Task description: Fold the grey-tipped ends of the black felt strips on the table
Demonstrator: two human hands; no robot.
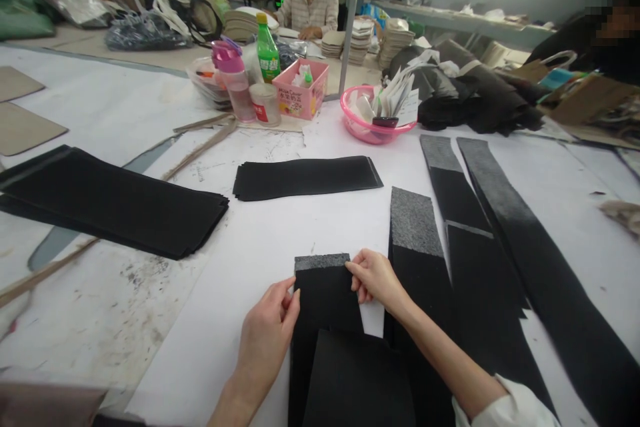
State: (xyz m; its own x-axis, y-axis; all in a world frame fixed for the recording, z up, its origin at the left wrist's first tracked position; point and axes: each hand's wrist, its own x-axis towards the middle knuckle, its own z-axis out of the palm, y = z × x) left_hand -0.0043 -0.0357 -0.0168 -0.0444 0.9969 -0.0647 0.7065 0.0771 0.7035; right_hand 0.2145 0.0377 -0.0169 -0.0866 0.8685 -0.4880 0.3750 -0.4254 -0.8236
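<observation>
A black fabric piece (325, 293) with a narrow grey band at its far end lies in front of me on the white table. My left hand (267, 327) pinches its left edge near the far corner. At the opposite far corner, just below the grey band, the thumb and fingers of my right hand (375, 278) are closed on it. Another black panel (360, 380) overlaps its near part. Close by on the right is a black strip (420, 287) with a wide speckled grey end, partly hidden under my right forearm.
Longer black strips (530, 247) lie farther right. Black stacks rest at left (115, 200) and centre (307, 178). Beyond them stand a pink basin (377, 135), a pink box (303, 93), a green bottle (267, 53) and a tumbler (235, 83). A person (310, 3) sits across the table.
</observation>
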